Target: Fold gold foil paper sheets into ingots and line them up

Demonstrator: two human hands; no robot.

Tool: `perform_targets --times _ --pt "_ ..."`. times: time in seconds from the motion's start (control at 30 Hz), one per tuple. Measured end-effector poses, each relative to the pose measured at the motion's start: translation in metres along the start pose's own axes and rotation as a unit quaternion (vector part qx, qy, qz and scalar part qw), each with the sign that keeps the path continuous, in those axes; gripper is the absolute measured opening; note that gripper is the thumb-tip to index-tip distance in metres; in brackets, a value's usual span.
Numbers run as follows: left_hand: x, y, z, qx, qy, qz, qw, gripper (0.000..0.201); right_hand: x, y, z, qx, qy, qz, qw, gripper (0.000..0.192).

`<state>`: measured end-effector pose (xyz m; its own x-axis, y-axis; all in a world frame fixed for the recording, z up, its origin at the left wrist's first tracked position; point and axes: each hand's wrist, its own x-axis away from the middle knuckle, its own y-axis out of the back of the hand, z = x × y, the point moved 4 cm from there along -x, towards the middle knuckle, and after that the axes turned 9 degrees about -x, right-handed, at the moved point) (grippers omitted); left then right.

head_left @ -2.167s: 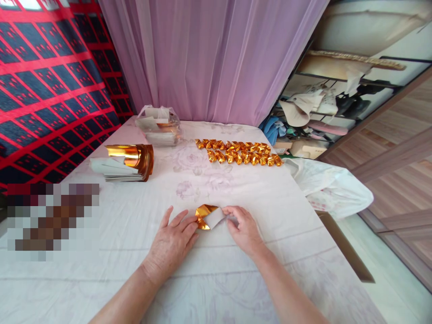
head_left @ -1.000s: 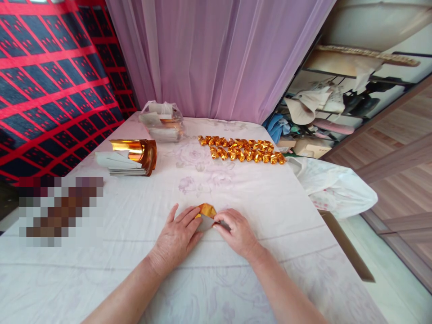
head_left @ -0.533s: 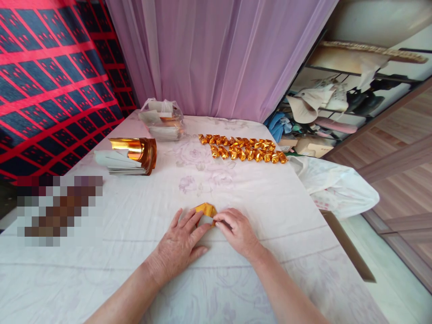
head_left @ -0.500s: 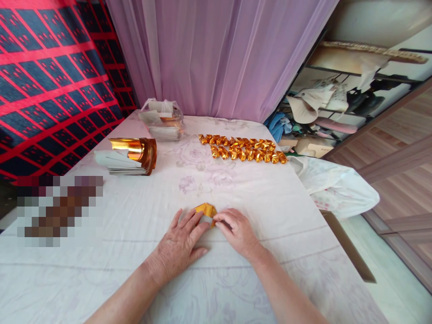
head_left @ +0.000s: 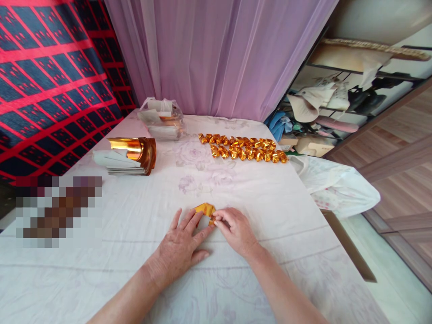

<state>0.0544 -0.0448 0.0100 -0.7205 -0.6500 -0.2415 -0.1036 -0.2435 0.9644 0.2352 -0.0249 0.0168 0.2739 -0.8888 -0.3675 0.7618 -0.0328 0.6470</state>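
A small gold foil paper [head_left: 204, 209] lies folded on the white floral cloth [head_left: 141, 216] near the front middle. My left hand [head_left: 178, 245] lies flat with its fingers pressing the paper's left side. My right hand [head_left: 235, 231] pinches the paper's right edge with its fingertips. Most of the paper is hidden under the fingers. Two rows of folded gold pieces [head_left: 242, 148] lie at the far middle of the table.
A stack of gold and white sheets [head_left: 126, 157] sits at the left, its top sheets curled. A clear bag of more sheets [head_left: 161, 119] stands at the back. A white plastic bag [head_left: 334, 186] hangs off the right edge. Purple curtain behind; cluttered shelves to the right.
The paper's white flap has been folded in and the piece is now smaller. Both hands have drawn closer together over it.
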Motion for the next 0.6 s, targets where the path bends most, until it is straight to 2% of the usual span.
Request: perform_targets --times 0.6 --pt "0.0002 -0.0049 -0.0002 0.012 0.005 0.035 0.999 0.066 -0.0007 -0.0003 -0.0008 -0.012 -0.012 -0.001 1.000 0.015"
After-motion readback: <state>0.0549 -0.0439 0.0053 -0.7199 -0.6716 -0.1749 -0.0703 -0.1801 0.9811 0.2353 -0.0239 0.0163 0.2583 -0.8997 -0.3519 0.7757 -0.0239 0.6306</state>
